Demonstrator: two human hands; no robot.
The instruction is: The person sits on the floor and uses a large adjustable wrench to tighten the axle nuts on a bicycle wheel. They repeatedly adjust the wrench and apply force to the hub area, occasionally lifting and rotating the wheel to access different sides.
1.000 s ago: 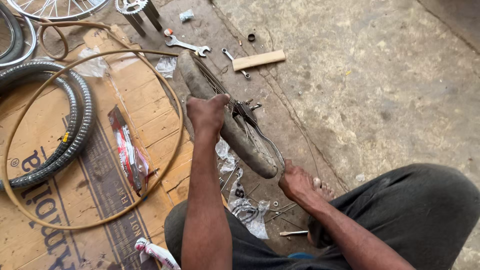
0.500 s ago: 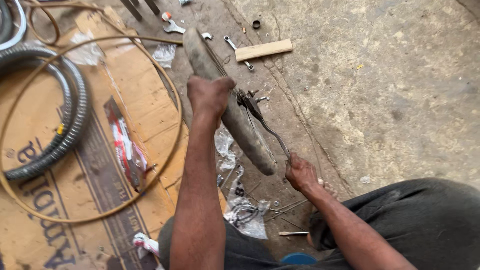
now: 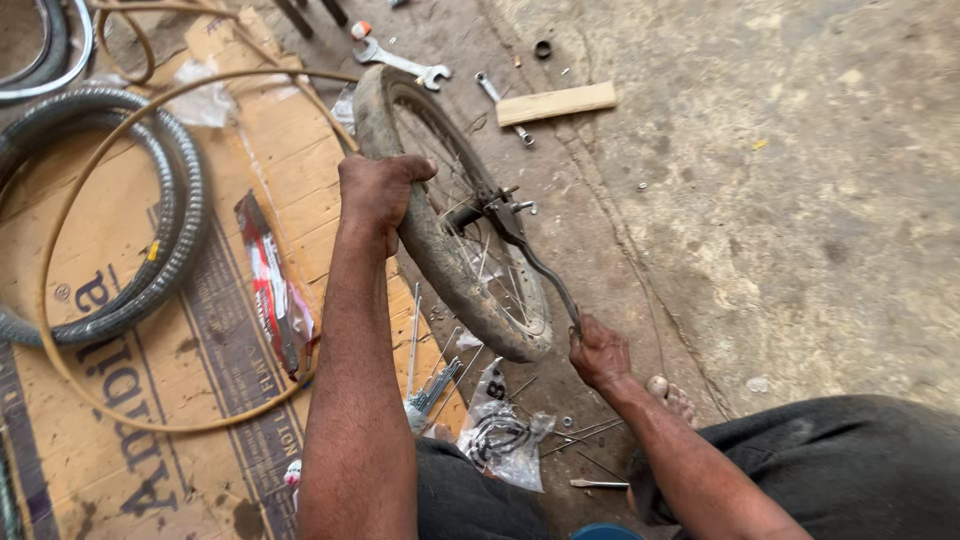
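Your left hand [image 3: 375, 190] fingers wrap tight over the dirty bike wheel [image 3: 440, 230], your right hand [image 3: 598, 352] fingers squeeze the bent wrench [image 3: 530, 260] on its hub, so push slowly.

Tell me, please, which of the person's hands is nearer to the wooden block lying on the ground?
The left hand, though not by much. It grips the tyre of the wheel, down and left of the wooden block. The right hand holds the wrench lower, farther away.
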